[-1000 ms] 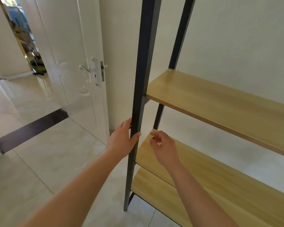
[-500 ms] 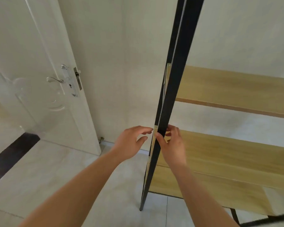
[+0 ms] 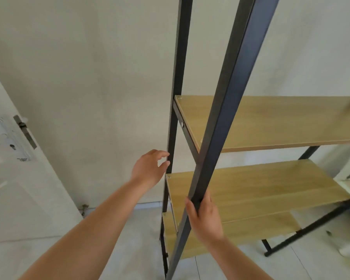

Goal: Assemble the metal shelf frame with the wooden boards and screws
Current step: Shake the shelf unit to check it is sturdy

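Pale walls and a tiled floor surround the shelf frame (image 3: 226,110), standing upright with its wooden boards (image 3: 271,122) fitted. Our right hand (image 3: 206,217) grips the near post, probably to steady it, while our left hand (image 3: 150,168), fingers loosely spread and holding nothing, reaches for the rear post (image 3: 173,138).

Right hand (image 3: 205,217) around front post (image 3: 224,110); left hand (image 3: 150,168) beside rear post (image 3: 177,98).

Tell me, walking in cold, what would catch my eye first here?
The tall black metal shelf frame fills the middle, its near post running top to bottom. The right hand grips that post low down, while the left hand reaches, fingers loosely curled, to the rear post by the wall. Light wooden boards sit in tiers to the right, and a white door stands at the left edge.
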